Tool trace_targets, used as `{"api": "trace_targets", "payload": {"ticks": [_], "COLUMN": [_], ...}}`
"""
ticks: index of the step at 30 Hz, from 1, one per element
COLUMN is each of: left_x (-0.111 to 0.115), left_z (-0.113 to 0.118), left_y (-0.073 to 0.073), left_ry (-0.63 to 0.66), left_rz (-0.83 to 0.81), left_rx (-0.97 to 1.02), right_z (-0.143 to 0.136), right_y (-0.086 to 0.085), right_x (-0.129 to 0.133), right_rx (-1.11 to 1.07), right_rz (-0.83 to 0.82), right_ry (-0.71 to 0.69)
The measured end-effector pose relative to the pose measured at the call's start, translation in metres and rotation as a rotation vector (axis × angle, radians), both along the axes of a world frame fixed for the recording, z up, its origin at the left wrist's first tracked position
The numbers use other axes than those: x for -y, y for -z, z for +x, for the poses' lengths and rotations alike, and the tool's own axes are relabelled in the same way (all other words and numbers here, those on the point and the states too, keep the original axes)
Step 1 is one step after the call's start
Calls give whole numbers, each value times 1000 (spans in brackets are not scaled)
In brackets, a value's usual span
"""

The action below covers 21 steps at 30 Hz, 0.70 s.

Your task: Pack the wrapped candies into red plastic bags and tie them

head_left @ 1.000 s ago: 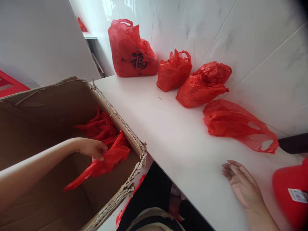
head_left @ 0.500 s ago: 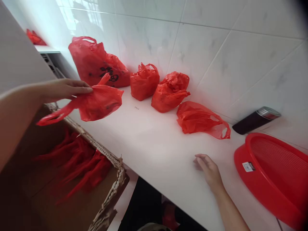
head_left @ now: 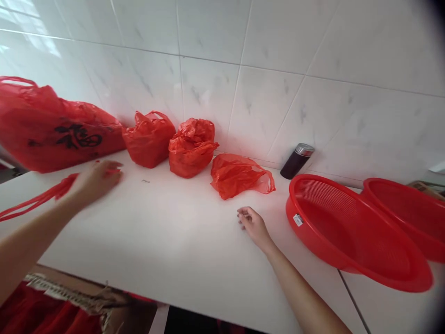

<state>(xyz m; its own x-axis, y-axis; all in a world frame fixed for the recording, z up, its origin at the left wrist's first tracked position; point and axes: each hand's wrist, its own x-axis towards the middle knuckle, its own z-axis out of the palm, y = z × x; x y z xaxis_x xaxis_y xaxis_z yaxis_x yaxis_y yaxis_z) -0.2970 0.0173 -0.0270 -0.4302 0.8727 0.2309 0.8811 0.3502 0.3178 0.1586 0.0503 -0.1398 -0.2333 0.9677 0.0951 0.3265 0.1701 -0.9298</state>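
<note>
My left hand [head_left: 99, 181] is over the left part of the white table [head_left: 167, 241], its fingers closed on a red plastic bag [head_left: 64, 186] whose long handles trail to the left; the hand hides part of it. My right hand [head_left: 254, 226] hovers at or just above the tabletop with loosely curled fingers and nothing in them. Beyond it lies a flattened red bag [head_left: 232, 178]. Two filled red bags [head_left: 149, 144] [head_left: 192, 153] stand along the wall, beside a large red bag with black lettering [head_left: 45, 132].
Two red baskets [head_left: 323, 232] [head_left: 413, 213] sit at the right. A dark flask with a silver lid [head_left: 296, 162] stands tilted in view by the wall. Below the table's front edge, a cardboard box [head_left: 79, 297] holds red bags.
The view has turned right, bringing the second basket in. My left hand has carried its red bag from over the box to over the table. My right hand stays empty.
</note>
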Motion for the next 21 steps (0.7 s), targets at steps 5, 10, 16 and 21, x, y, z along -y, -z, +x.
{"api": "trace_targets", "payload": {"ticks": [5, 10, 16, 21], "left_x": [-43, -96, -150, -157], "left_z": [128, 231, 281, 309], "left_y": [33, 67, 93, 64], "left_ry": [579, 764, 626, 540], "left_rz": [4, 19, -47, -7], "left_rx": [28, -26, -8, 51], "right_z": [-32, -27, 37, 92], "right_y": [-10, -4, -8, -8], "right_x": [-55, -39, 64, 130], "right_rx": [334, 421, 125, -399], "right_rz": [314, 363, 128, -364], "right_ry": [-16, -95, -242, -127]}}
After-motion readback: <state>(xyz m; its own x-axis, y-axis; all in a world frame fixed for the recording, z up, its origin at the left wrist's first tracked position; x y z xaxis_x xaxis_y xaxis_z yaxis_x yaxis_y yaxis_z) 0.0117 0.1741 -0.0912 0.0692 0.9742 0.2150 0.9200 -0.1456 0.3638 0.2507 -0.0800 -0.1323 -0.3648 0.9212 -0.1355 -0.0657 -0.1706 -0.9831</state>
